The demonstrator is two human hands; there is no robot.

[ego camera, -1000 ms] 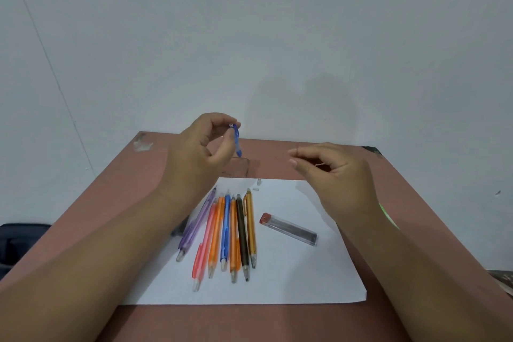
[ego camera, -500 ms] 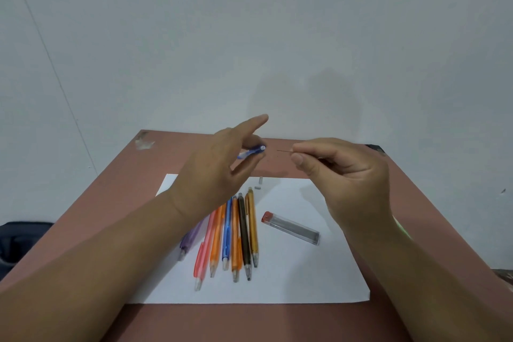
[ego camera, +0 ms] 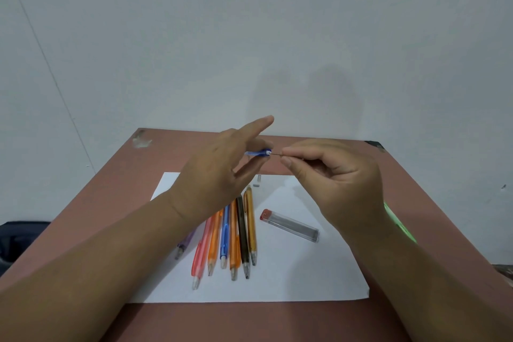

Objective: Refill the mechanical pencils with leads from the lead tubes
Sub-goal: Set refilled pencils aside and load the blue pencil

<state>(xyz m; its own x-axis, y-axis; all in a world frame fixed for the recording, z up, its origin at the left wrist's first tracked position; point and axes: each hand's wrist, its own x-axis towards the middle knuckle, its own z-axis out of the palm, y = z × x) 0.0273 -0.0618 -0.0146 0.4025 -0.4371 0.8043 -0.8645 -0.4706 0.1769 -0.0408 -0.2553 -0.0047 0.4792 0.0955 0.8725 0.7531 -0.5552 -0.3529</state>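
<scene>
left hand (ego camera: 213, 175) fingers hold blue pencil (ego camera: 256, 153); right hand (ego camera: 338, 183) fingers pinch lead (ego camera: 276, 154).

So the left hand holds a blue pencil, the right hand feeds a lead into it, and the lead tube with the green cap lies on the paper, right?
Not quite: the head view shows the lead tube has a red cap, not green. The rest holds: left hand holds the blue pencil, right hand feeds the lead, tube on the paper.

I saw a white sheet of paper (ego camera: 291, 283) on a reddish-brown table (ego camera: 116, 203), a pale wall (ego camera: 249, 36) behind, and a dark bag (ego camera: 19, 241) at frame left.
</scene>
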